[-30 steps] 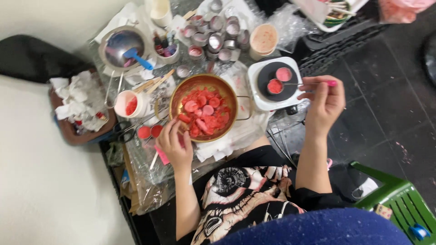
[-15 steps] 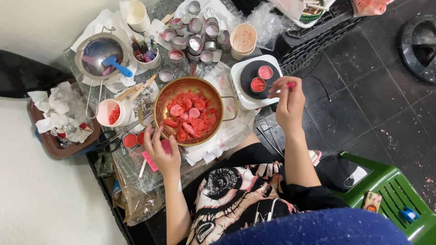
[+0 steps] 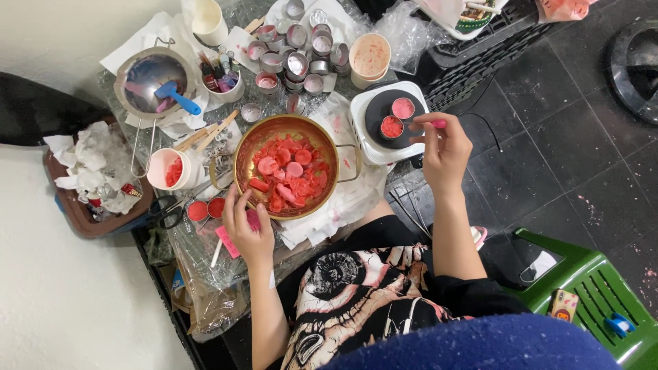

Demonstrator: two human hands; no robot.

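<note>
Head view: right hand (image 3: 447,152) is pinching a pink-tipped stirrer (image 3: 426,124), now lifting off the red tin (image 3: 391,127).
Left hand (image 3: 245,224): fingers curled, staying on the gold bowl (image 3: 286,166) rim.

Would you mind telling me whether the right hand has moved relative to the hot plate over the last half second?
Yes, slightly. The right hand has drifted rightward, away from the white hot plate, though the pink-tipped stick it pinches still reaches the tins on top.
</note>
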